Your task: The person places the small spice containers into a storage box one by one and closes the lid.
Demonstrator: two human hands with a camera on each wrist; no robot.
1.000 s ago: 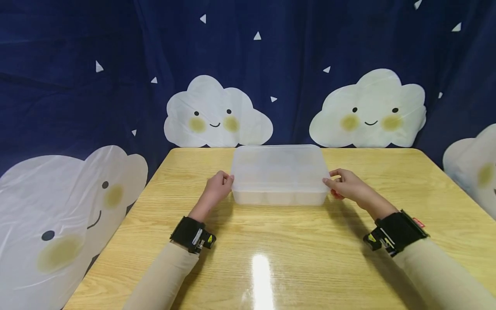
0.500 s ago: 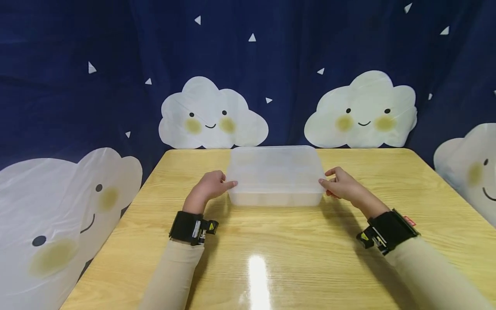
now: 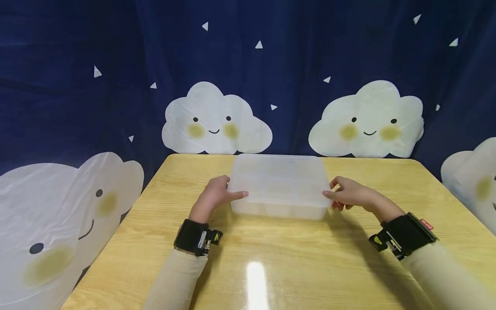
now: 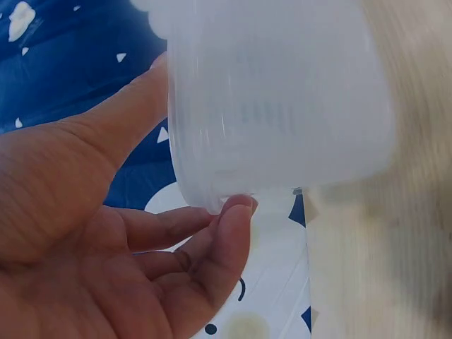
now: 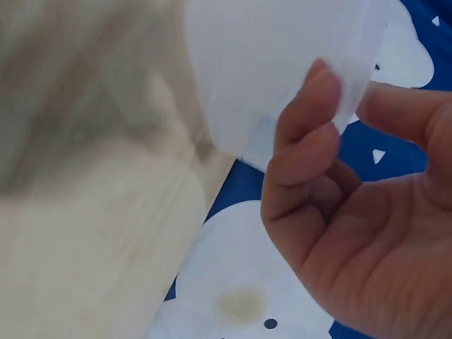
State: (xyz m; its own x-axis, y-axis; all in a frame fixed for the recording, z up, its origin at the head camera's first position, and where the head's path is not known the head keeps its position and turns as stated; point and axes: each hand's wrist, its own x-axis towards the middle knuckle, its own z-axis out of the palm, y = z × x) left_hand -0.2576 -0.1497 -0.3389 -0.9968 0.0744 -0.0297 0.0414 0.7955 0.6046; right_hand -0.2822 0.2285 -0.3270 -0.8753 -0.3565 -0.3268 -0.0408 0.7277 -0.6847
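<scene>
A translucent white plastic box (image 3: 279, 211) with a flat lid (image 3: 279, 176) sits toward the far side of the wooden table. Faint dividing lines show through the lid. My left hand (image 3: 215, 196) grips the lid at the left end. Its thumb lies across the top near the front corner, and in the left wrist view the curled fingertips (image 4: 236, 212) meet the rim. At the right end my right hand (image 3: 350, 193) pinches the lid's edge, thumb on the front corner. The right wrist view shows bent fingers (image 5: 307, 134) against the box's side.
The wood-grain table (image 3: 302, 262) extends toward me, with a bright light reflection on it. A dark blue curtain (image 3: 290, 64) with smiling clouds and white triangles hangs close behind the table's far edge. Both wrists wear black straps (image 3: 410, 232) with small cameras.
My left hand has brought its thumb from the box's left edge onto the lid, reaching further inward. The right hand keeps its place at the right corner. The head view has shifted slightly.
</scene>
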